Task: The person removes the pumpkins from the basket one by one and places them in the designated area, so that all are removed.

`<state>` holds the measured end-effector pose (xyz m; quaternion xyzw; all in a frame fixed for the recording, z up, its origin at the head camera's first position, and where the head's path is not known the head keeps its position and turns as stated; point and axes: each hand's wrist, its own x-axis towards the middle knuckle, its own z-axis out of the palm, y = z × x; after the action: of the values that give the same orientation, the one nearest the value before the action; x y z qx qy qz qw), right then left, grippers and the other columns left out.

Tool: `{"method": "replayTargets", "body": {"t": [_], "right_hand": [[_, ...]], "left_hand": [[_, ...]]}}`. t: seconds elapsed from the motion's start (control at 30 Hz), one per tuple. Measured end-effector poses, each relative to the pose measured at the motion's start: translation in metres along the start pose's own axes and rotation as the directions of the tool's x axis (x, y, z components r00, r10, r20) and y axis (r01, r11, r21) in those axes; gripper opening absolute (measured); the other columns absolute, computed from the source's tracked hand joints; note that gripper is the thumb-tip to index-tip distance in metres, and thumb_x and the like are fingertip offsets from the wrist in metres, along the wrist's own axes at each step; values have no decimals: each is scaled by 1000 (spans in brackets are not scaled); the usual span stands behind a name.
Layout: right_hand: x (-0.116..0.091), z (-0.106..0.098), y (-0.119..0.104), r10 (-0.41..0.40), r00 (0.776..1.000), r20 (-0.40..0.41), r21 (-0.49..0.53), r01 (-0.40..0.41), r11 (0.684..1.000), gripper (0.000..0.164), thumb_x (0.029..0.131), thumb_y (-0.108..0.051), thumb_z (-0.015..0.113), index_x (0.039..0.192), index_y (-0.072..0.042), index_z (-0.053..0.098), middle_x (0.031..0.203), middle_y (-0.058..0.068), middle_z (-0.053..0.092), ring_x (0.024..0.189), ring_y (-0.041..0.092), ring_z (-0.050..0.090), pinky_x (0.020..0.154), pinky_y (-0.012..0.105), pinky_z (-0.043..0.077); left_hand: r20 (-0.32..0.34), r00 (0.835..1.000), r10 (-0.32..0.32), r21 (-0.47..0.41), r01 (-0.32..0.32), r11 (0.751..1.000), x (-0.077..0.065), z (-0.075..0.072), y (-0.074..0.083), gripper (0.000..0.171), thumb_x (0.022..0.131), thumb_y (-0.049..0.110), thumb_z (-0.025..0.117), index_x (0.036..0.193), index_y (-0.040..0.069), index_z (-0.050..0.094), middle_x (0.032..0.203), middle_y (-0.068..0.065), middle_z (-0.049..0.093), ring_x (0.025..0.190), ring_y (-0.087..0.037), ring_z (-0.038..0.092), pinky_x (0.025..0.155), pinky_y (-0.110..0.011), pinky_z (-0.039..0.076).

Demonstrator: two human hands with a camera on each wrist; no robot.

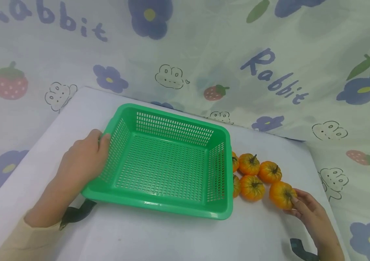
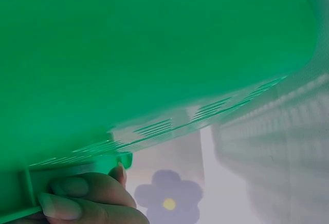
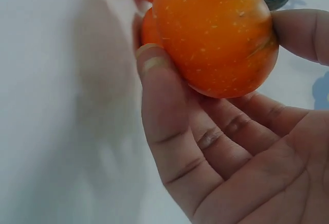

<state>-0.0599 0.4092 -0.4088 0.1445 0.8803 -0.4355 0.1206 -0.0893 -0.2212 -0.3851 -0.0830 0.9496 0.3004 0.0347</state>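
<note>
My left hand (image 1: 85,156) grips the left rim of a green plastic basket (image 1: 159,208), whose slotted floor holds nothing. In the left wrist view, fingertips (image 2: 69,206) curl under the green rim. On the right, my right hand (image 1: 312,214) pinches a small orange pumpkin (image 1: 282,195) between thumb and fingers. The right wrist view shows this pumpkin (image 3: 216,39) with its dark stem beside the thumb. Several similar pumpkins sit in two rows between it and the basket, among them a front pumpkin (image 1: 252,187) and a back pumpkin (image 1: 269,172). The basket's right wall partly hides the leftmost ones.
A white table (image 1: 172,239) lies under everything. Behind and around it hangs a pale cloth (image 1: 191,47) printed with flowers, rabbits and strawberries. Dark curved straps show at the left wrist (image 1: 79,212) and right wrist (image 1: 302,250).
</note>
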Motion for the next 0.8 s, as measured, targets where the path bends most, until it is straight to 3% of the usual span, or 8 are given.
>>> {"method": "replayTargets", "body": {"t": [0.1, 0.23, 0.37, 0.8], "right_hand": [[5, 0, 1, 75, 997, 29, -46, -73, 996, 76, 110, -51, 45, 159, 3, 26, 159, 29, 34, 96, 0, 61, 82, 20, 55], [11, -1, 4, 132, 989, 65, -76, -127, 989, 78, 110, -55, 42, 161, 1, 24, 163, 27, 30, 98, 0, 59, 82, 20, 54], [14, 1, 6, 126, 989, 72, -60, -122, 991, 69, 113, -47, 37, 160, 3, 25, 160, 28, 33, 99, 6, 63, 84, 22, 55], [23, 14, 6, 169, 986, 2, -1, -169, 986, 75, 111, -57, 32, 160, -1, 32, 154, 22, 42, 96, 12, 64, 82, 21, 54]], "left_hand": [[1, 1000, -3, -2, 3, 1000, 0, 0, 0, 66, 112, 51, 19, 133, -7, 44, 78, -15, 55, 64, -29, 55, 48, -38, 41], [7, 1000, -6, -3, 6, 1000, 0, -1, 0, 68, 112, 51, 18, 136, -7, 42, 79, -15, 56, 64, -29, 55, 49, -38, 41], [10, 1000, -4, -1, 4, 1000, 1, -1, 0, 68, 112, 51, 18, 137, -7, 42, 79, -15, 56, 65, -30, 56, 49, -38, 41], [8, 1000, -5, 4, 4, 1000, 1, 0, -2, 69, 112, 51, 19, 140, -8, 40, 83, -18, 58, 67, -31, 56, 51, -38, 42]]}}
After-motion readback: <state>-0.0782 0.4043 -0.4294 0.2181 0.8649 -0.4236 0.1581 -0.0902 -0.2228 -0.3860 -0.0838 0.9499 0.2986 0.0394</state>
